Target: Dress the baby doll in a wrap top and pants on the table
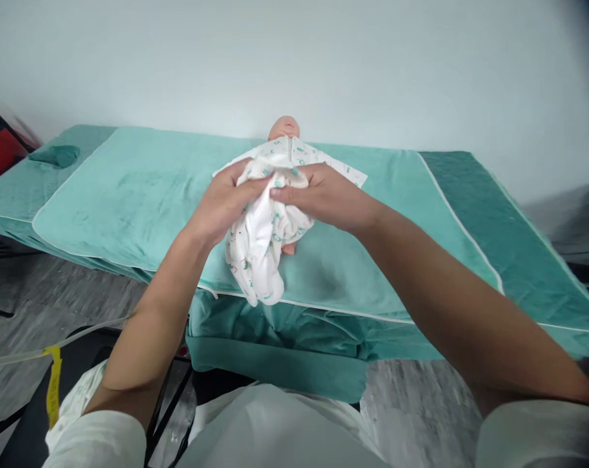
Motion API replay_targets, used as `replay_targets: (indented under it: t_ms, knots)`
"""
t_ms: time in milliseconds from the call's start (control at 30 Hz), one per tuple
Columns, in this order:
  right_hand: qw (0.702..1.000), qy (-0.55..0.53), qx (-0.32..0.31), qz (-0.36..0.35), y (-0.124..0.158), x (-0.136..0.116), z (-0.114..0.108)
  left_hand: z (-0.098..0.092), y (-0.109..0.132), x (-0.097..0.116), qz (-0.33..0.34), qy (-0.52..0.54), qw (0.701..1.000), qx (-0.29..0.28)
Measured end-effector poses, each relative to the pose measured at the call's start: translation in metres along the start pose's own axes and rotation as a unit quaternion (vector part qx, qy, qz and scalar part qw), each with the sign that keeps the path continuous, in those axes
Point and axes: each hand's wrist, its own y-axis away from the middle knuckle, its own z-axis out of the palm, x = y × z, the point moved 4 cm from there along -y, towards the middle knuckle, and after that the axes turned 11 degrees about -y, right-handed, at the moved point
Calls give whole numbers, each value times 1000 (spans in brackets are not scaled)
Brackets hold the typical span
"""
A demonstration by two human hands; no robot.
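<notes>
A bunched white printed cloth garment point(260, 240) hangs between my two hands, above the front part of a green-covered bed. My left hand point(223, 198) grips its upper left side, and my right hand point(328, 195) pinches its upper right side with the thumb on top. Behind it lies a baby doll point(285, 127) on its back, head toward the wall, in a white printed top point(318, 158) with the sleeves spread out. One small doll foot point(288, 249) shows below the cloth; the rest of the doll's lower body is hidden.
The bed's light green sheet point(143, 195) has white edging and reaches the white wall. At lower left stands a black chair point(26, 416) with more printed cloth point(75, 396), a yellow strap point(54, 387) and a clear tube. Something red and black is at far left.
</notes>
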Motion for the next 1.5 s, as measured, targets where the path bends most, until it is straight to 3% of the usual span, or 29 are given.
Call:
replay_targets:
  t_ms: [133, 200, 267, 367, 433, 500, 600, 700, 867, 933, 1000, 1100, 1167, 1200, 1367, 1433, 1500]
  knots:
    - [994, -14, 95, -48, -10, 10, -11, 8, 11, -8, -24, -53, 989, -136]
    - [991, -9, 123, -61, -15, 17, -15, 10, 13, -11, -30, -79, 983, -162]
    - [989, -5, 135, -65, -16, 21, -17, 10, 11, -12, -28, -84, 988, -130]
    - [989, -34, 123, -69, -12, 22, -17, 5, 3, -11, -4, -38, 999, -28]
    - [995, -49, 77, -46, -6, 20, -14, 3, -2, -10, 14, 7, 1000, 22]
    - [999, -38, 8, 1, 0, 18, -7, 4, -5, -9, 24, 30, 999, 35]
    - [998, -31, -20, 42, 4, 18, -1, 8, -5, -12, 24, 20, 999, 23]
    - [994, -88, 65, 6, -1, 20, -6, 9, -2, -16, 19, -31, 999, -9]
    - [967, -206, 148, -29, -14, 33, -18, 9, 8, -25, -35, -143, 977, -155]
    - [963, -217, 156, -23, -15, 36, -18, 7, 7, -24, -29, -140, 980, -141]
    - [964, -220, 146, -17, -13, 37, -14, 6, 3, -22, 3, -107, 991, -85]
    - [978, -203, 39, 41, -7, 40, 2, 9, -5, -19, 45, -50, 997, -31]
    - [979, -180, -41, 88, -2, 42, 12, 10, -9, -20, 47, -25, 998, -32]
    - [979, -175, -50, 94, -1, 43, 14, 10, -10, -21, 41, -17, 998, -39]
    - [971, -223, 80, -16, -11, 36, -1, 1, -4, -33, -18, -29, 993, -115]
    - [965, -240, 95, -42, -16, 36, -4, 0, 0, -38, -44, -52, 985, -159]
    - [960, -257, 101, -50, -18, 38, -6, 0, 1, -40, -48, -54, 984, -160]
